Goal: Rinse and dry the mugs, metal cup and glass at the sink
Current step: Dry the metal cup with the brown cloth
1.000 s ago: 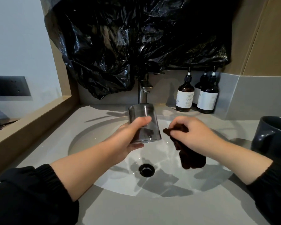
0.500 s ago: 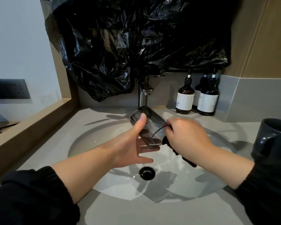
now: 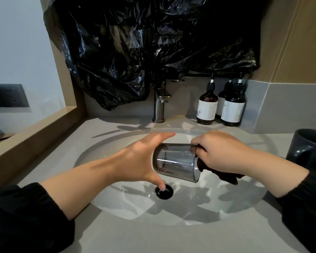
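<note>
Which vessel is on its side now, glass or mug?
The clear smoky glass tumbler, held sideways over the sink, dark cloth at its mouth; the dark ceramic mug stands upright on the counter.

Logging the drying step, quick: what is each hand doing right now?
Left hand: holds the glass by its base.
Right hand: grips a dark cloth at the glass's rim.

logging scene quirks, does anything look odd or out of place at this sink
A black plastic bag covers the wall above the faucet, drooping onto its top. Nothing looks spilled or broken; the left hand holds the glass sideways over the sink, the right hand a dark cloth.
</note>
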A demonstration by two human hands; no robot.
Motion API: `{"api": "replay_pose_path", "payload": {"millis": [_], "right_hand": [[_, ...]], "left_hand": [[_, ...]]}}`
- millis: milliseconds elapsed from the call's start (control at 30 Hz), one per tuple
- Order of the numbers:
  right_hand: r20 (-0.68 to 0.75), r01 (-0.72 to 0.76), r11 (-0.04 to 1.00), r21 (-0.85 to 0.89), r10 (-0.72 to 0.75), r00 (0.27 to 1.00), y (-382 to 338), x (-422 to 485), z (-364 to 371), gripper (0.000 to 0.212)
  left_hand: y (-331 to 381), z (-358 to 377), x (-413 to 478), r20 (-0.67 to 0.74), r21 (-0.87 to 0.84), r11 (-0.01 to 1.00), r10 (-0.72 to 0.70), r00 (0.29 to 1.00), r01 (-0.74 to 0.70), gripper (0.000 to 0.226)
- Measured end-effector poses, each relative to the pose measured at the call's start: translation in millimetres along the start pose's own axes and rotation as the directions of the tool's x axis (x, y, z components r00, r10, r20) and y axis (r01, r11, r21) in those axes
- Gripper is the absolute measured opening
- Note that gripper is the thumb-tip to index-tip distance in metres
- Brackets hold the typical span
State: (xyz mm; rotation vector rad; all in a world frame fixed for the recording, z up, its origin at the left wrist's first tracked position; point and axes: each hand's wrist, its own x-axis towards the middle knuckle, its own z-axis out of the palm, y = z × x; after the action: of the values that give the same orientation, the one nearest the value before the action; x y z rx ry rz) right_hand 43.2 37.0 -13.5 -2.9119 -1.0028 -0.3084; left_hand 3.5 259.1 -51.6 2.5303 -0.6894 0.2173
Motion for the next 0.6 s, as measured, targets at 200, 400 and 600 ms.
{"api": "replay_pose_path", "payload": {"millis": [200, 400, 600], "right_hand": [[-0.006, 0.021, 0.999, 0.029, -0.020, 1.000, -1, 1, 4, 0.024], [-0.026, -0.014, 0.989, 0.149, 0.018, 1.000, 0, 4, 5, 0.029], [-0.082, -0.303, 0.703, 0.644, 0.457, 0.886, 17, 9, 0, 0.047]], "left_hand": [[13, 3, 2, -0.001, 0.190, 0.982, 0.004, 1.000, -0.004, 0.119], [15, 5, 2, -0.127, 0.209, 0.977, -0.027, 0.991, 0.053, 0.083], [7, 4, 2, -0.197, 0.142, 0.980, -0.109, 0.974, 0.138, 0.074]]}}
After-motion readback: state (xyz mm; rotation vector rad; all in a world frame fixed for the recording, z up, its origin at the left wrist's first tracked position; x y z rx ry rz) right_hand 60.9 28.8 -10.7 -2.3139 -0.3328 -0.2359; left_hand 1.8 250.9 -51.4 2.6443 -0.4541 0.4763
